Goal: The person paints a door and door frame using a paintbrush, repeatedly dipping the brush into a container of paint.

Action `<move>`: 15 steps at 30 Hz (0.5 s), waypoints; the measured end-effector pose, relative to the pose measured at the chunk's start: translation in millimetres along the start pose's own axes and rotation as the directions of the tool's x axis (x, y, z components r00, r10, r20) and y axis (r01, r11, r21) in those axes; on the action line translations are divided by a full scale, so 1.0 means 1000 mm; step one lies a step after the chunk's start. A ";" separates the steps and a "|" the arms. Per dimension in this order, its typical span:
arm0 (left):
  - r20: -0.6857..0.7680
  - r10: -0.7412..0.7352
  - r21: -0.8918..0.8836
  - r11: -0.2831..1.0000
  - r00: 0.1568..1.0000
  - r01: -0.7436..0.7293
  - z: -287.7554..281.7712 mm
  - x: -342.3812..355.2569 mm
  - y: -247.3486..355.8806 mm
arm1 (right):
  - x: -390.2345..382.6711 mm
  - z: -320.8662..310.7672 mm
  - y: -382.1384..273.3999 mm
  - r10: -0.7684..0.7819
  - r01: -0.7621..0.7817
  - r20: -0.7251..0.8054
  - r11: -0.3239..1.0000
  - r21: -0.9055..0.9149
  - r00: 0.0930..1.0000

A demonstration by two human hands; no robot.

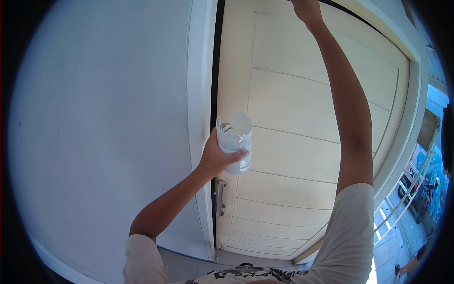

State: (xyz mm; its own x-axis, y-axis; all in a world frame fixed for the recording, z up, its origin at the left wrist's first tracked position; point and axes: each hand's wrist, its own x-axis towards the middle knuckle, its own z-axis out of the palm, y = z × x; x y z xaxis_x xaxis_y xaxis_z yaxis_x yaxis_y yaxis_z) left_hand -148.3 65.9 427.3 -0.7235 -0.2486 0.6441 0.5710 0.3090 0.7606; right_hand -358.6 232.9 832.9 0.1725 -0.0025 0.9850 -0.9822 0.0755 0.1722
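Observation:
My left hand is wrapped round a clear plastic container, which looks like a bottle with its top cut off. Its rim is open and uneven, and whitish patches show inside, though I cannot make out what they are. The container is held up in front of a cream panelled door. My right arm reaches high across the door, and my right hand is near its top edge. The upper border of the picture cuts off most of those fingers, so what they touch is hidden.
A metal door handle sits low on the door's left side. Left of the frame stands a pale wall. At far right are a white railing, a parked motorbike, blue plastic sheeting and part of another person.

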 end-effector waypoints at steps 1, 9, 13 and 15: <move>0.002 0.001 -0.003 1.000 1.000 -0.001 -0.001 -0.001 0.000 | 0.003 -0.003 0.003 -0.001 0.001 0.001 1.000 -0.003 1.000; 0.002 -0.006 -0.117 0.993 1.000 0.006 -0.016 -0.011 -0.002 | -0.035 -0.028 0.034 0.049 -0.164 -0.476 0.965 -0.203 0.878; -0.002 -0.025 -0.076 0.997 1.000 0.025 -0.030 -0.023 0.009 | -0.032 -0.003 0.022 0.289 -0.327 -0.649 0.943 0.066 0.704; -0.008 -0.024 -0.035 0.999 1.000 0.024 -0.027 -0.022 0.010 | -0.017 0.016 0.017 0.319 -0.305 -0.679 0.941 0.146 0.661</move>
State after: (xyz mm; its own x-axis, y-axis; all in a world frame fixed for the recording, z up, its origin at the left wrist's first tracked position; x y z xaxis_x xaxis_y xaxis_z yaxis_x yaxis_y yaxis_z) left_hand -116.1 49.5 423.5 -0.7341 -0.2630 0.6260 0.5667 0.2706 0.7782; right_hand -379.2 218.3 818.7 -0.1490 0.6995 0.6989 -0.9878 -0.0733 -0.1372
